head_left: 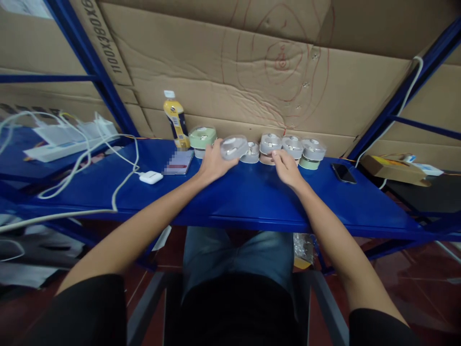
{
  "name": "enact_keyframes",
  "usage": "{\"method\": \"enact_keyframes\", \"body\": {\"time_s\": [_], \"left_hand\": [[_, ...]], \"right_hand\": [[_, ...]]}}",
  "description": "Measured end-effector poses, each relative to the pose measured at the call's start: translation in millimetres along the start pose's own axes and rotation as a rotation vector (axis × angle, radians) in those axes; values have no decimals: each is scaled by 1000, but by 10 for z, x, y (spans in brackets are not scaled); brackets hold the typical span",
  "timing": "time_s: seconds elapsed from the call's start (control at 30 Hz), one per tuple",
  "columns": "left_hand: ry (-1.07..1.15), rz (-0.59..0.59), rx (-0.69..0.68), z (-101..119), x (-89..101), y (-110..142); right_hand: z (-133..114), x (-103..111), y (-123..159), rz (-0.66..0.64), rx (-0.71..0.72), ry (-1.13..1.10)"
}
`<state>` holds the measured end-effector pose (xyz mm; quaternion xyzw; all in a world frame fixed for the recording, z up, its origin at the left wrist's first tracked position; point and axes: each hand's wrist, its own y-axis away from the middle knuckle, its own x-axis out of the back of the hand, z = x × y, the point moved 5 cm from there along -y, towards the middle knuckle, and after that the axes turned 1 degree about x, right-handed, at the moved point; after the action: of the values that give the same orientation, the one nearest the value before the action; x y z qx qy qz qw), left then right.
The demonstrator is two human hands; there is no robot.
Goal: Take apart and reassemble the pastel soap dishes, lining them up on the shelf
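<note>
My left hand (213, 163) is closed around a small round clear-lidded container (234, 146), lifted slightly off the blue shelf (245, 197). My right hand (286, 168) rests on the shelf with its fingers bent against a pink-based container (267, 158) under a grey-lidded one (271, 143). A row of similar round containers stands along the back: a green one (202, 138) at the left, two more grey-lidded ones (292, 145) and one on a green base (312, 153) at the right.
A yellow drink bottle (175, 120) stands behind the green container. A notebook (179, 162) and a white earbud case (151, 177) lie left of it, with white cables (82, 163) and a power strip (61, 144). A black phone (344, 173) lies at the right. Cardboard lines the back.
</note>
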<state>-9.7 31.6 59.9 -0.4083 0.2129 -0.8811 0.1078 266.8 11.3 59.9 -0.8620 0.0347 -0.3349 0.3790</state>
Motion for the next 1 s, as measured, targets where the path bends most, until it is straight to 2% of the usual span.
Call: {"method": "enact_keyframes", "body": {"time_s": [0.13,0.27,0.4,0.53,0.63,0.7,0.83,0.9,1.0], "left_hand": [[21,30,203,321,-314,-526],[67,9,301,581,-653,-751],[73,32,251,668,-869,-752],[172,54,158,607,-926,-729],[220,10,119,494,-842,-739],[216,21,109,384,-690,-756],[80,240,73,100,-200,-800],[4,339,97,-75,14,-823],[-117,314,226,-347,152,-864]], "right_hand": [[28,43,-4,21,-18,21],[131,96,-12,19,-64,70],[165,105,-18,-15,-85,88],[114,90,-11,-14,-59,57],[85,89,-2,-12,-51,45],[78,95,2,-11,-52,47],[75,95,0,-12,-57,63],[73,89,-5,-6,-55,67],[68,72,-8,-6,-42,66]]}}
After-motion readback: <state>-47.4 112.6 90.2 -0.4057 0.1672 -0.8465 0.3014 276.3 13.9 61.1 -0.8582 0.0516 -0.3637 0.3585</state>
